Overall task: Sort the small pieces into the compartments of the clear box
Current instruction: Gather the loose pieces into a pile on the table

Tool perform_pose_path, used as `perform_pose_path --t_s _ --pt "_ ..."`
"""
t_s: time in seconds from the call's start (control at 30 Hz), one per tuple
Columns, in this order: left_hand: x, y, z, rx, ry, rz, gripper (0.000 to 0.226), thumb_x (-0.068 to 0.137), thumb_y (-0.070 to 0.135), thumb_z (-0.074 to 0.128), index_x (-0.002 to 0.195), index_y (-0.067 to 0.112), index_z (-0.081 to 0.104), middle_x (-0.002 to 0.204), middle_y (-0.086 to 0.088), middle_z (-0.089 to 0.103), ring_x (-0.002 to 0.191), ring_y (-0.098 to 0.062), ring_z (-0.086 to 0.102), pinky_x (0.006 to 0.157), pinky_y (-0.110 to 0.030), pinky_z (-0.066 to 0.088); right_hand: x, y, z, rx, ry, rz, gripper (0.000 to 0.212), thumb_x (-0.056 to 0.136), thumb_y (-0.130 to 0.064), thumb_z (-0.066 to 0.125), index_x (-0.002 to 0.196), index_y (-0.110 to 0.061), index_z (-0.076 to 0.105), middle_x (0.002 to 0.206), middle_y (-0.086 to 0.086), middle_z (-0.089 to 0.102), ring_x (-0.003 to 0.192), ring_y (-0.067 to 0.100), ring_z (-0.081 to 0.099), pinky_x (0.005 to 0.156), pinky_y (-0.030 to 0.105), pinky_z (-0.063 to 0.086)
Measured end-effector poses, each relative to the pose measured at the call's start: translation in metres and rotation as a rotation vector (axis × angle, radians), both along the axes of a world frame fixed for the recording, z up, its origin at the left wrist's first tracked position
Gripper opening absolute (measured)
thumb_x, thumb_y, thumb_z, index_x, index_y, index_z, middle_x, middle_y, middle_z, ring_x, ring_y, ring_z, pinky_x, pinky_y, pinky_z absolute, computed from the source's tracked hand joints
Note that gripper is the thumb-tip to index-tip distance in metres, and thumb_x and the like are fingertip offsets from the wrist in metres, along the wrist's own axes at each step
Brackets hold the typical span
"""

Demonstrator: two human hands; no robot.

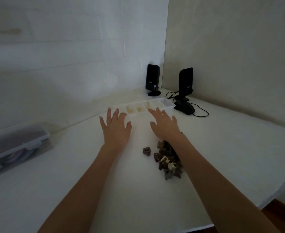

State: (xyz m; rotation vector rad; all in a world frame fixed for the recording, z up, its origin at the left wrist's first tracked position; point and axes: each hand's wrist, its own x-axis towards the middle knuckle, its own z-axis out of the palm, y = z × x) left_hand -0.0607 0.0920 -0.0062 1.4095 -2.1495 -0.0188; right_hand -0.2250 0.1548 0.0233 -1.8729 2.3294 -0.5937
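Observation:
A clear box (169, 105) with a row of compartments lies at the far side of the white table; some compartments hold pale cream pieces. A pile of small brown and cream pieces (167, 163) lies nearer me, partly hidden under my right forearm. One brown piece (146, 151) sits apart on the pile's left. My left hand (116, 129) is stretched out flat with fingers spread, just short of the box's left end. My right hand (164, 125) is also spread and holds nothing, its fingertips over the box's near edge.
Two black speakers (152, 79) (185, 83) with cables stand behind the box in the wall corner. A clear latched case (15, 147) with dark contents lies at the left. The table's curved edge (272, 187) drops off at the right.

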Motion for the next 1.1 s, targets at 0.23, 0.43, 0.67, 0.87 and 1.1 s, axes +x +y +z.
perform_pose_path --t_s 0.23,0.43,0.67,0.87,1.1 --pt "0.025 0.004 -0.006 -0.045 0.263 0.042 0.022 0.094 0.031 0.05 0.095 0.01 0.057 0.142 -0.012 0.045 0.14 -0.027 0.03 0.115 -0.053 0.012 0.023 -0.013 0.005 -0.142 0.066 0.009 0.042 0.092 -0.014 0.041 0.132 -0.028 0.042 0.143 0.008 0.039 0.124 0.025 0.044 0.102 0.046 0.037" --pt "0.075 0.026 0.008 -0.061 0.503 0.145 0.036 0.095 0.03 0.05 0.071 0.004 0.058 0.104 -0.014 0.059 0.103 -0.034 0.052 0.083 -0.035 0.039 0.068 0.002 0.003 -0.271 -0.022 0.172 0.032 0.09 -0.008 0.045 0.118 -0.021 0.053 0.121 0.008 0.047 0.088 0.021 0.053 0.07 0.028 0.039" --pt "0.135 0.043 0.015 0.158 0.841 0.295 0.032 0.088 0.018 0.059 0.114 0.004 0.048 0.122 -0.018 0.052 0.097 -0.023 0.053 0.08 -0.033 0.04 0.108 0.046 -0.007 -0.351 0.006 0.225 0.034 0.088 -0.007 0.047 0.117 -0.022 0.052 0.123 0.008 0.045 0.106 0.023 0.049 0.066 0.029 0.044" --pt "0.165 0.061 0.001 0.246 0.954 0.3 0.041 0.09 0.027 0.057 0.127 0.011 0.051 0.129 -0.006 0.056 0.102 -0.019 0.058 0.088 -0.032 0.046 0.129 0.081 -0.018 -0.378 0.011 0.255 0.043 0.086 -0.009 0.05 0.124 -0.028 0.052 0.131 0.003 0.046 0.117 0.022 0.047 0.078 0.034 0.042" --pt "0.158 0.084 0.008 0.242 1.009 0.323 0.046 0.093 0.026 0.052 0.135 0.008 0.044 0.139 -0.009 0.048 0.126 -0.024 0.045 0.101 -0.03 0.033 0.071 0.099 -0.014 -0.505 -0.251 0.159 0.04 0.095 -0.023 0.047 0.135 -0.027 0.047 0.137 -0.002 0.052 0.116 0.02 0.055 0.102 0.039 0.041"
